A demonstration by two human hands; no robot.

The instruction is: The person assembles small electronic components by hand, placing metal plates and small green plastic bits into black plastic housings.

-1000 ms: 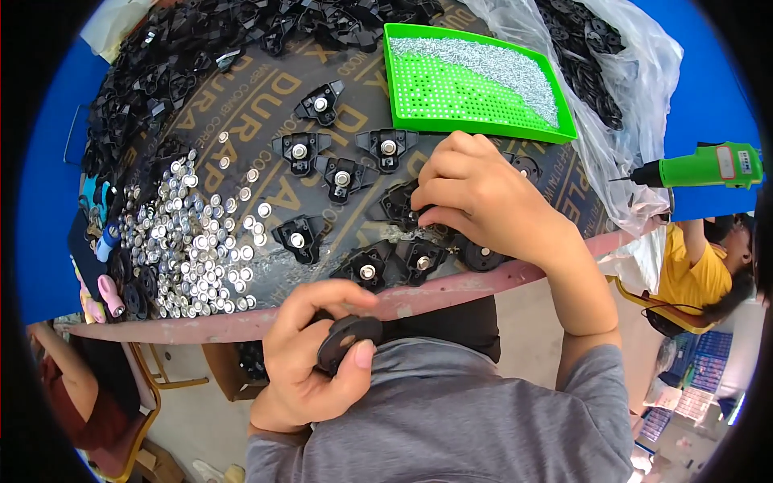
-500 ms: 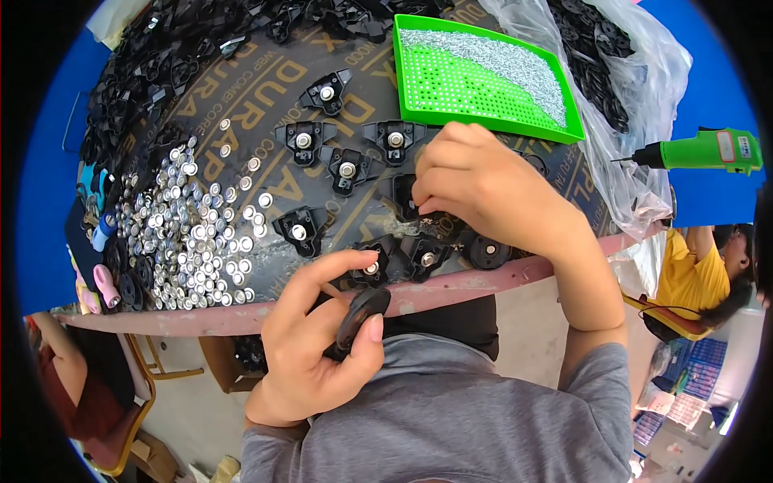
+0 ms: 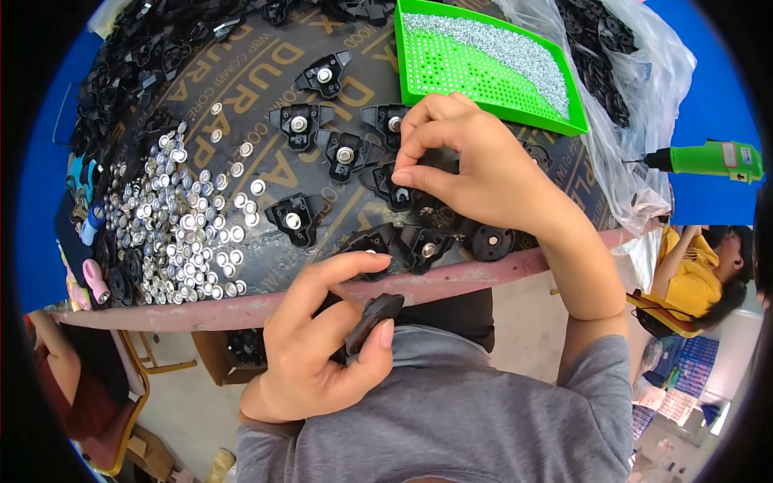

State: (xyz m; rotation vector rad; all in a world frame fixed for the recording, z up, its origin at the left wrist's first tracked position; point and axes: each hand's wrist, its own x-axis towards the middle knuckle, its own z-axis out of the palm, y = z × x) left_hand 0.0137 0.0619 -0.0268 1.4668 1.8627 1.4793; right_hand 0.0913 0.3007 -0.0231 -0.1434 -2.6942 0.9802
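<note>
A black round wheel-like disc (image 3: 374,320) is pinched between the thumb and bent fingers of my left hand (image 3: 318,354), just off the table's front edge. The index finger of that hand stretches over a black bracket (image 3: 374,240). My right hand (image 3: 491,165) has its thumb and index finger together at another black bracket (image 3: 380,179), with a silver cap by the thumb tip. Anything in that pinch is hidden. Several similar brackets with silver caps lie around, one (image 3: 345,153) just beyond and one (image 3: 425,248) nearer me.
Loose silver caps (image 3: 189,221) lie in a pile at the left. A green tray (image 3: 475,113) of small screws stands at the back right, beside a clear plastic bag (image 3: 620,161). A green electric screwdriver (image 3: 708,158) is at the far right. Black parts (image 3: 153,68) heap up at far left.
My right hand has shifted a little to the left, its thumb coming to the bracket, more of which now shows. The left hand keeps the disc and has tilted it slightly.
</note>
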